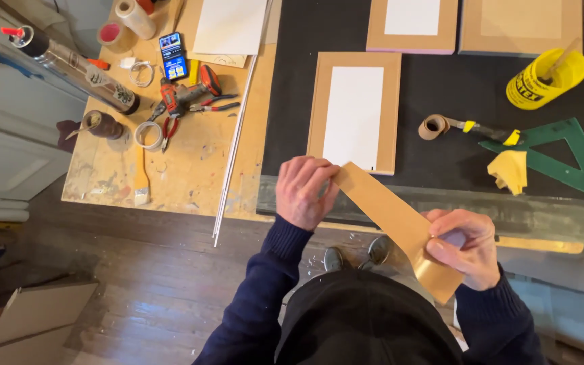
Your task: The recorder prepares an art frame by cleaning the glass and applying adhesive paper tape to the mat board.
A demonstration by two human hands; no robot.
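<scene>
A wide strip of brown paper tape stretches diagonally between my two hands, just in front of the table's near edge. My left hand pinches the strip's upper free end. My right hand grips the lower end, where the tape roll sits mostly hidden under my fingers. Just beyond my left hand lies a tan frame with a white centre panel, flat on a black mat.
Two more tan frames lie at the mat's far edge. A yellow tub, green set square, yellow cloth and small tape roll sit right. Left, on the wooden bench: cordless drill, pliers, phone, brush, tape rolls, sealant tube.
</scene>
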